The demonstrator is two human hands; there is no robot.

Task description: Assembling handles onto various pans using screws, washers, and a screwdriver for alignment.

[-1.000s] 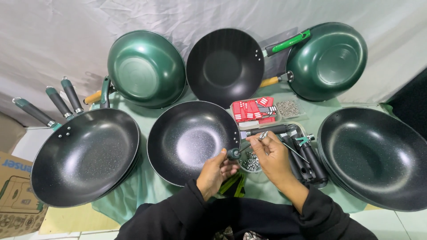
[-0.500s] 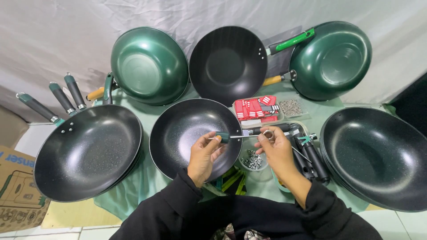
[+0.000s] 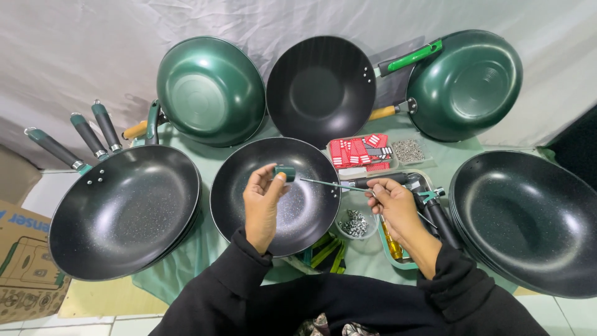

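at far left a stack of black speckled woks (image 3: 124,211) rests on the pale green cloth (image 3: 205,249), three dark handles (image 3: 81,134) fanning out behind it; the stack has not moved across the frames. next, the left hand (image 3: 261,205) has risen from low by the right hand to over the middle wok (image 3: 277,193), and now pinches a small dark green cap (image 3: 285,172) between thumb and fingertips. a second ago both hands met at one spot, so the cap and the rod seem to have just come apart, or are being lined up. the right hand (image 3: 398,208) is closed around a thin metal rod (image 3: 329,183), its tip aimed at the cap but not touching. below it sit a small dish of shiny washers (image 3: 356,223) and a tray (image 3: 398,258). behind lean two glossy green woks, bottoms out, a matte black one between them, beside a red packet box (image 3: 360,151). at right, another smooth round black wok stack (image 3: 528,218).
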